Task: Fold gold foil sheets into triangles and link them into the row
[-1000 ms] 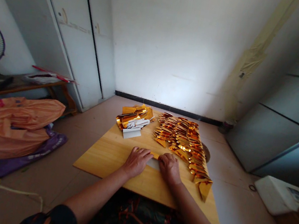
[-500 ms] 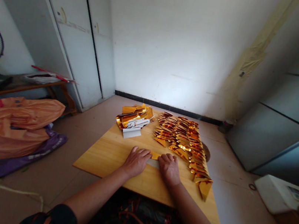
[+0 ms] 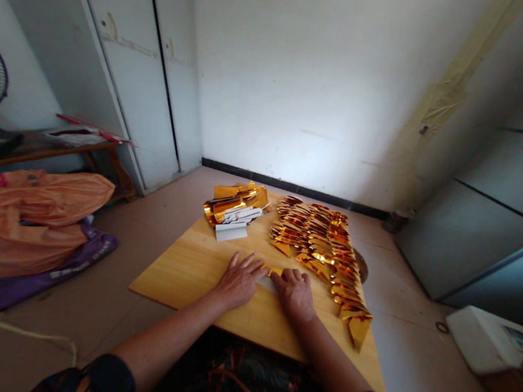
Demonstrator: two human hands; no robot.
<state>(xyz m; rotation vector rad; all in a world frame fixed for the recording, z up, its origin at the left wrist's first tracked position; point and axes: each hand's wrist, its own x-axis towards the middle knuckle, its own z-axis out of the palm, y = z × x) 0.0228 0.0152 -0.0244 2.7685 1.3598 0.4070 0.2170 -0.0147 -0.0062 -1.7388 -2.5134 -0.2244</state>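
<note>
A small sheet of gold foil paper (image 3: pixel 274 272), with a pale underside showing along its near part, lies on the wooden board (image 3: pixel 172 268) between my hands. My left hand (image 3: pixel 238 283) holds its left end, thumb and index finger at the paper while the other fingers are spread. On the right end, my right hand (image 3: pixel 296 297) grips with bent fingers, its thumb pointing inward at the near edge. Both palms hide parts of the sheet. Beyond my right hand stand rows of folded gold foil pieces (image 3: pixel 319 237).
Loose gold foil sheets (image 3: pixel 235 202) and white paper strips (image 3: pixel 241 215) lie at the board's far left, with a pale folded sheet (image 3: pixel 231 232). On the floor are an orange bag (image 3: pixel 43 209) at left and a white box (image 3: pixel 490 341) at right. A wall (image 3: pixel 296 96) rises behind.
My left hand's fingers have spread slightly and shifted right. My right thumb has moved inward along the paper, and less of the gold strip shows between my hands.
</note>
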